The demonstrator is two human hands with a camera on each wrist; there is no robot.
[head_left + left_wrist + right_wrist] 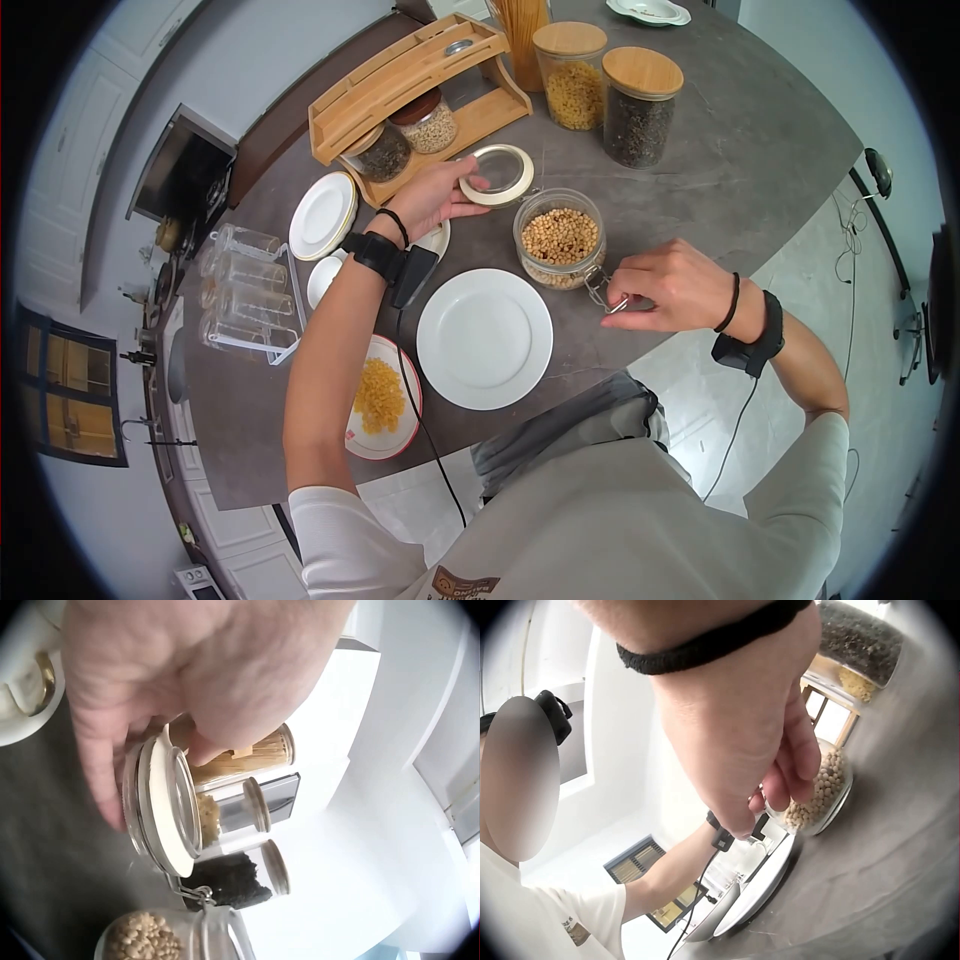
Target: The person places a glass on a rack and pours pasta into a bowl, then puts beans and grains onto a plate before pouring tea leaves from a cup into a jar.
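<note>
A glass jar of pale round beans stands on the grey table, its hinged lid swung open to the left. My left hand grips the lid's rim; in the left wrist view the thumb lies on the lid and fingers reach behind it. My right hand pinches the wire clasp at the jar's right side. In the right wrist view, the fingers of the right hand are curled beside the jar, partly covering it.
An empty white plate lies just in front of the jar, with a plate of yellow pasta to its left. Behind are a wooden rack with jars and two wooden-lidded jars. Glasses stand at the left.
</note>
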